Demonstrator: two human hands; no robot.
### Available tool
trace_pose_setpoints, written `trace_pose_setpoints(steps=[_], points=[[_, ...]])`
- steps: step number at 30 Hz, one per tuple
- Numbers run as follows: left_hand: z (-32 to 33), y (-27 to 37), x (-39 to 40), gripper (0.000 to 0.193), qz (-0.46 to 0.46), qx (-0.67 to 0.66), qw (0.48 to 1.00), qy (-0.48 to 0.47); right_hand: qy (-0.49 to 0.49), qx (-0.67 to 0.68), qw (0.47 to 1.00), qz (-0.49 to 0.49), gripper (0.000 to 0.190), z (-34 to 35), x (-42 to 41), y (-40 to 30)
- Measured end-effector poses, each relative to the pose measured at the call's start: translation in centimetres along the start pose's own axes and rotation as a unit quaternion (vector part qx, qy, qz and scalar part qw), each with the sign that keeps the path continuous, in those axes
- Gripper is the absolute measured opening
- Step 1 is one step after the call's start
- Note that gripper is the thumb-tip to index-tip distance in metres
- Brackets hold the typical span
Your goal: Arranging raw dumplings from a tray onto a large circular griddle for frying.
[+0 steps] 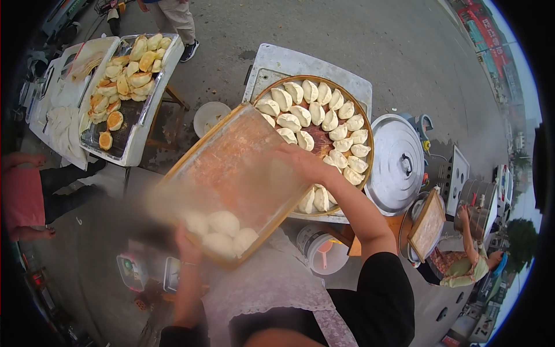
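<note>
A wooden-framed tray [234, 152], dusted with flour, lies slantwise before my body. Several white dough buns [223, 223] are bunched at its near end. My left hand [187, 245] grips the frame at the near left. Across the tray's right edge, my right hand [301, 161] holds it, its fingers partly hidden by a blurred patch. The far end of the tray overlaps a round tray [370, 143] of pleated dumplings [301, 115], which are set in rings. Haze also covers part of the tray's left side.
A white foam box [143, 130] with browned buns [123, 82] stands far left. Right of the round tray are a metal lid [394, 165] and a co-worker [466, 264] beside a steamer [477, 201]. A bucket [323, 251] sits below. Other people stand left [24, 195] and behind [173, 17].
</note>
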State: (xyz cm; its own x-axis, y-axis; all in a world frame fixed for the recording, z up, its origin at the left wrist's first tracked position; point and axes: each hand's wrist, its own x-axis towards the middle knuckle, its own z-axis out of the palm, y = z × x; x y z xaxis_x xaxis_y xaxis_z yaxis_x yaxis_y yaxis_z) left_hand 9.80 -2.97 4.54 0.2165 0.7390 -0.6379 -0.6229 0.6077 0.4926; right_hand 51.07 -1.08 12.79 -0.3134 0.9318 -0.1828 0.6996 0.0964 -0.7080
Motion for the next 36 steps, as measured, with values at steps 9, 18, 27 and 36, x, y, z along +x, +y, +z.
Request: trace_pose_setpoints(steps=[9,18,27,36], points=[[-4.2,0.2,-0.6,0.039,0.032,0.029,0.999,0.018,0.126,0.246,0.959,0.064,0.041,2.8,-4.2,6.5],[-3.0,0.6,-2.0,0.041,0.073,0.035,0.996,0.030,0.356,0.018,0.889,0.288,0.038,1.8,-4.4,21.4],[-3.6,-0.9,-1.9,0.041,0.091,-0.023,0.992,0.079,0.180,-0.098,0.915,0.349,0.043,2.6,-1.7,15.3],[0.0,-0.5,1.2,0.041,0.072,-0.033,0.989,0.124,0.289,-0.117,0.922,0.231,0.039,2.7,-0.2,10.9]])
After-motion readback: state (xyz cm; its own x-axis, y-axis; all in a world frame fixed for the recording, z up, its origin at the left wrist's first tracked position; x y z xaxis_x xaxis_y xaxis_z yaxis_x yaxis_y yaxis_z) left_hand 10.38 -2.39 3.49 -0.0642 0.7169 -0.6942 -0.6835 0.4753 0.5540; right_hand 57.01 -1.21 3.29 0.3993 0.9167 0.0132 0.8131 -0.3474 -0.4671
